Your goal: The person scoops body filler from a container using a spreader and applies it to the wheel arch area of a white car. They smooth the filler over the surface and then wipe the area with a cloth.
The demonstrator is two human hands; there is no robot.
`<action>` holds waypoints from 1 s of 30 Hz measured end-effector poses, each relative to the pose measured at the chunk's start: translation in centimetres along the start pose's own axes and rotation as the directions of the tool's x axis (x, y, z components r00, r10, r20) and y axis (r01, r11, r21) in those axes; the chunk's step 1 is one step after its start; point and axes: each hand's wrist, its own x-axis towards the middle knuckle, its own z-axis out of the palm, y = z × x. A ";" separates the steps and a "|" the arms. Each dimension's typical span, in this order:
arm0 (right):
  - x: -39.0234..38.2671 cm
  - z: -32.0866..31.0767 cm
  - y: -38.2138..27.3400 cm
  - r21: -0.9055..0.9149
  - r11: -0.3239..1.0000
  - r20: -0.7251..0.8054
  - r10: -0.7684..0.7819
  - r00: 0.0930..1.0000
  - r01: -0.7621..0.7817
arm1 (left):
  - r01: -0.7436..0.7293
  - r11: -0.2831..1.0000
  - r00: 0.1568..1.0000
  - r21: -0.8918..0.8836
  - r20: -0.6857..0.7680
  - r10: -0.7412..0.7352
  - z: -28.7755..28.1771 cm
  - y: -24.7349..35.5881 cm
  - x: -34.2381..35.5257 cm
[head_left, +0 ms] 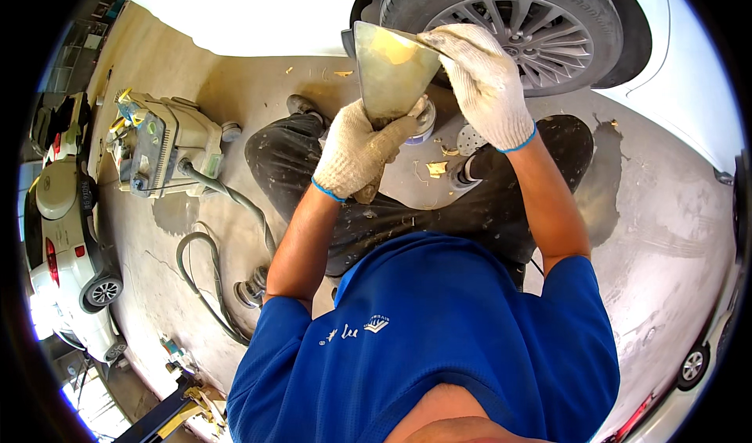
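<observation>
Gloved left hand (356, 147) is wrapped round a putty knife (392, 71) before the left of the wheel (540, 32), while the right hand (486, 79), nearer the wheel's middle, curls at the knife's corner, its hold unclear.

We list one grey concrete floor (658, 208), darkly stained in patches. On it, we count: one beige boxy machine (196, 126); one grey hose (235, 195), looped; one round-headed tool (251, 289); yellow scraps (437, 169), scattered; one small tub (425, 126), partly hidden; parked cars (63, 224).
</observation>
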 end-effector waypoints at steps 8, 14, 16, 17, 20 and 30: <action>-1.2 -1.6 -1.5 0.209 0.880 -0.177 0.464 0.868 -0.428 | -0.054 0.997 0.992 -0.051 -0.118 0.047 -0.7 -0.9 0.9; -1.6 -0.7 -1.4 0.744 0.346 0.101 0.788 0.608 -0.572 | -0.078 0.996 0.995 -0.047 -0.071 0.075 -0.3 0.6 0.4; -1.6 -0.5 -1.0 0.768 0.282 0.139 0.804 0.579 -0.575 | -0.067 0.998 0.997 -0.018 -0.049 0.066 -0.4 0.7 0.4; -1.5 -0.4 -1.0 0.771 0.281 0.144 0.798 0.585 -0.572 | -0.059 0.998 0.998 0.016 -0.037 0.059 -0.3 0.8 0.4; -1.5 0.1 -1.2 0.766 0.295 0.156 0.776 0.611 -0.571 | -0.077 0.993 0.995 0.091 -0.051 0.082 0.1 0.2 0.5; -1.3 0.2 -2.7 0.672 0.460 0.128 0.700 0.703 -0.580 | -0.203 0.946 0.976 0.251 0.131 0.174 0.5 -2.3 1.0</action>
